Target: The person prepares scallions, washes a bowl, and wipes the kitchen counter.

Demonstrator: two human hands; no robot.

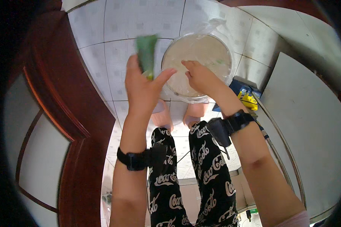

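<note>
My left hand (143,82) holds a blurred green object (147,54), perhaps a leafy vegetable piece, with a yellowish lower end. It stands up between the fingers and the spread thumb, left of a round container (170,51). That container has a pale beige inside and is lined with a clear plastic bag (214,25) bunched over its rim. My right hand (197,75) is over the container, index finger extended and thumb a little apart, with nothing visible in it. A small green bit (220,61) shows inside, near the right side.
A dark red wooden cabinet (82,159) borders the left. On the right stand a pale grey panel (307,136) and curved metal tubes (278,130). A yellow and blue package (247,100) lies beside them. Pink slippers (162,117) are on the tiled floor (125,22).
</note>
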